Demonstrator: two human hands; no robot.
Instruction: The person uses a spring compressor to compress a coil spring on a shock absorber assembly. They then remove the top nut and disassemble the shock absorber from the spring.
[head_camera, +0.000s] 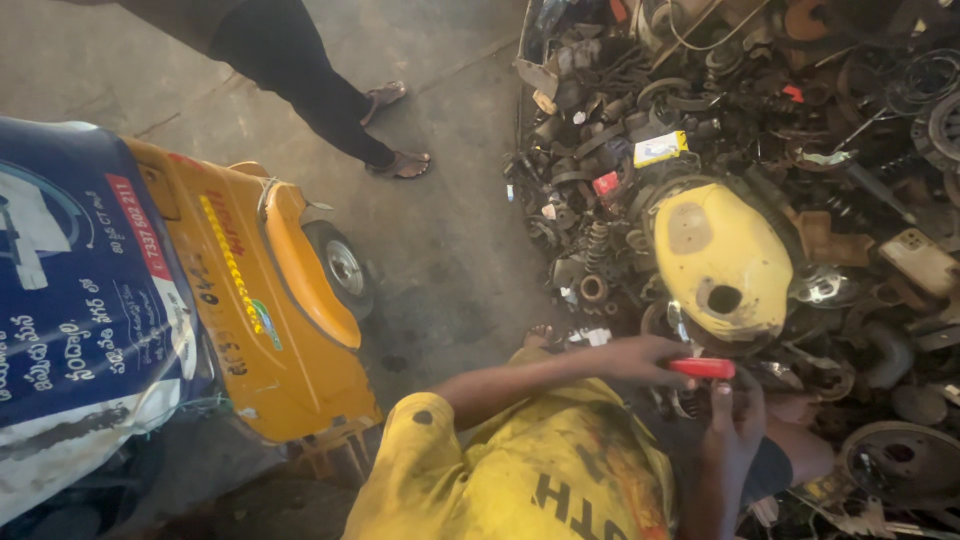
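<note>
In the head view, the left hand (640, 358) reached across from nine o'clock, its fingers wrapped around a red-handled tool (702, 368). The right hand (735, 425) rose from six o'clock with its fingertips at the handle's underside; whether it gripped could not be told. The tool sat low and right of centre, just below a yellow fuel tank (722, 260) in a scrap-parts pile (860, 120). A yellow three-wheeler (270, 300) stood at nine o'clock, and another person's legs (300, 70) at eleven. A firm left-hand hold, steadied by the right, seemed wise above such clutter.
</note>
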